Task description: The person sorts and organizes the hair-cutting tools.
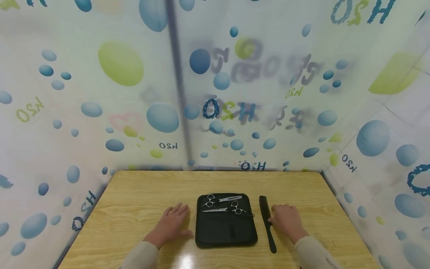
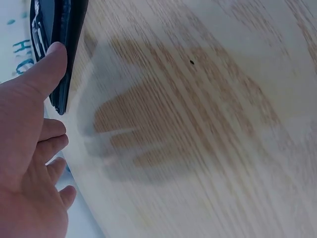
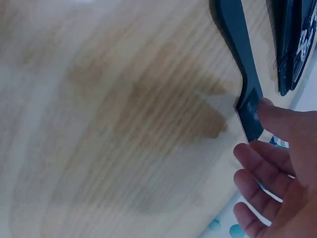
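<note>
A black zip case [image 1: 215, 231] lies flat on the wooden table, with two pairs of silver hairdressing scissors in its upper part. One pair has its handles [image 1: 209, 201] at left; the other has its handles [image 1: 237, 208] at right. Left of the case, my left hand [image 1: 173, 224] is spread, palm toward the table. Its thumb overlaps the edge of the case [image 2: 74, 29] in the left wrist view. A black comb [image 1: 265, 213] with a handle lies to the right of the case. My right hand [image 1: 287, 220] is beside it, thumb tip at the comb [image 3: 250, 114], fingers loosely bent.
The light wooden table [image 1: 151, 183] reaches back to a curtain [image 1: 134, 97] printed with blue and green dots and mirrored lettering. More of this printed fabric [image 1: 386, 168] hangs along the left and right sides of the table.
</note>
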`<move>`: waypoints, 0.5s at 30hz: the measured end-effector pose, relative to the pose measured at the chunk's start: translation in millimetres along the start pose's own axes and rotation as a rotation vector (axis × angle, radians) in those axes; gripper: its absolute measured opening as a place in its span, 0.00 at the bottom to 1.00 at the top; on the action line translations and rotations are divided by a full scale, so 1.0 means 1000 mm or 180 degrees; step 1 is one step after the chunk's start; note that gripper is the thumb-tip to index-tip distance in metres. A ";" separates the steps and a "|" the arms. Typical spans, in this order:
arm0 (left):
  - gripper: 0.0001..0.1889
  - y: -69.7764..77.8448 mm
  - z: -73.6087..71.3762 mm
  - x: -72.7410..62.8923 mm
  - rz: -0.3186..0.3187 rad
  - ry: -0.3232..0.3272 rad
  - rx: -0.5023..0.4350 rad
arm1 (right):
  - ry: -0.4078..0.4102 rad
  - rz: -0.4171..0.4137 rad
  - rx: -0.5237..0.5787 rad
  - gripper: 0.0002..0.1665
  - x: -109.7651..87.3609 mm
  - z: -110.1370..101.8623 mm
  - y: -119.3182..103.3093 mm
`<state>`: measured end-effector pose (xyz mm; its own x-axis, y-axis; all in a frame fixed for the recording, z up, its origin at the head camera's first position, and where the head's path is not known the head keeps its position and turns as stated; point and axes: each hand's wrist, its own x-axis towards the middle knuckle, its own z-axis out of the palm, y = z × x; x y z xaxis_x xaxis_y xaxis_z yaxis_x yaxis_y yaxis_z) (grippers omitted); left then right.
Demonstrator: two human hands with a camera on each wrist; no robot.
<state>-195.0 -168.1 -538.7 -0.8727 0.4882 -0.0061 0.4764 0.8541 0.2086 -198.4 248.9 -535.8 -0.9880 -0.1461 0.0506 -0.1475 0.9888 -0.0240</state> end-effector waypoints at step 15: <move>0.41 -0.004 0.003 -0.002 -0.0109 0.0041 -0.0010 | -0.0405 0.0351 0.0085 0.30 -0.019 -0.003 -0.019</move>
<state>-195.2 -172.4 -542.3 -0.8898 0.4564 -0.0006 0.4460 0.8697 0.2117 -176.4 232.9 -533.3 -0.9959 -0.0411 -0.0804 -0.0373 0.9981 -0.0491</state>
